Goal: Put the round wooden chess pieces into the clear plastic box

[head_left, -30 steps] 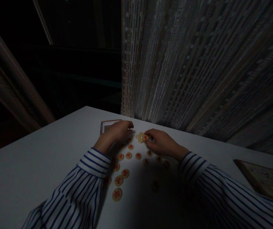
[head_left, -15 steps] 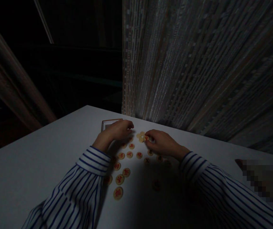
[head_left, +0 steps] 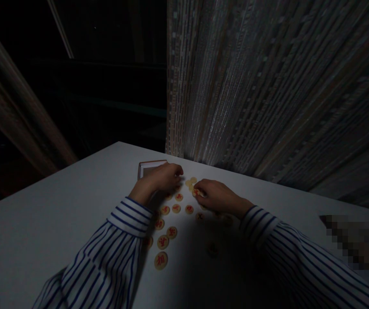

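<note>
My right hand (head_left: pixel 218 195) pinches a xiangqi piece (head_left: pixel 196 192) with a red character between thumb and fingertips. Just beyond those fingers lies a cluster of plain, face-down xiangqi pieces (head_left: pixel 190 182). My left hand (head_left: pixel 166 177) hovers at the far left of the pieces, its fingers loosely bent and apart, with nothing visible in them; its thumb is hidden. Below the hands, several red-marked pieces (head_left: pixel 176 208) are spread over the white table (head_left: pixel 74 206). A dark-marked piece (head_left: pixel 199 217) lies in the shadow under my right hand.
A shallow box or frame (head_left: pixel 139 171) with a brownish rim sits partly behind my left hand. A string curtain (head_left: pixel 223 86) hangs along the table's far edge. At the right, a pixelated object (head_left: pixel 358 244) lies on the table. The light is dim.
My right hand has moved slightly nearer with the pinched piece, and the face-down cluster shows more plainly. My left hand has shifted slightly right.
</note>
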A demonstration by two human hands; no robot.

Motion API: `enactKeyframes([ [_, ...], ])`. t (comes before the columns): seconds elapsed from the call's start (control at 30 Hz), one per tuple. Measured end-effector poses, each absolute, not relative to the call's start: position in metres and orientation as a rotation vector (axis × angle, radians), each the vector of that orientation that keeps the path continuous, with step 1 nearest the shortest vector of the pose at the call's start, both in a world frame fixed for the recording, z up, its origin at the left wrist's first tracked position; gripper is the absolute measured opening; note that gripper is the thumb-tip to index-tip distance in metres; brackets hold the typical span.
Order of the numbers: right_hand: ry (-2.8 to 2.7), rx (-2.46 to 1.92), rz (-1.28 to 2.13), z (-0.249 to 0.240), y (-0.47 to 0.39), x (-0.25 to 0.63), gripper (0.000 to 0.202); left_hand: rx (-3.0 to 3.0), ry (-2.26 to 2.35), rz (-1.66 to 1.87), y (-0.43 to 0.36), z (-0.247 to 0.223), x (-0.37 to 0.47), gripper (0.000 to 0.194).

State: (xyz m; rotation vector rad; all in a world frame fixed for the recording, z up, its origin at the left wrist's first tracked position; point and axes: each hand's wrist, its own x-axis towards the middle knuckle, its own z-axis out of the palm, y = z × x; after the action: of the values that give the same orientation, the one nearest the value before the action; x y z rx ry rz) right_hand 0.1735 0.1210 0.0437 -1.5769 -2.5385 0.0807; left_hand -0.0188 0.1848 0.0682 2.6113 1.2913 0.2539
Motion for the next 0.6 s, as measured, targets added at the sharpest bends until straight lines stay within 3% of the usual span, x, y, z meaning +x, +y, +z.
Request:
enactKeyframes([
  [0.6, -2.669, -1.528, 0.056, 0.039, 0.121, 0.169, 0.022, 2.626, 1.263, 0.241, 0.179, 0.058, -0.002, 0.032],
])
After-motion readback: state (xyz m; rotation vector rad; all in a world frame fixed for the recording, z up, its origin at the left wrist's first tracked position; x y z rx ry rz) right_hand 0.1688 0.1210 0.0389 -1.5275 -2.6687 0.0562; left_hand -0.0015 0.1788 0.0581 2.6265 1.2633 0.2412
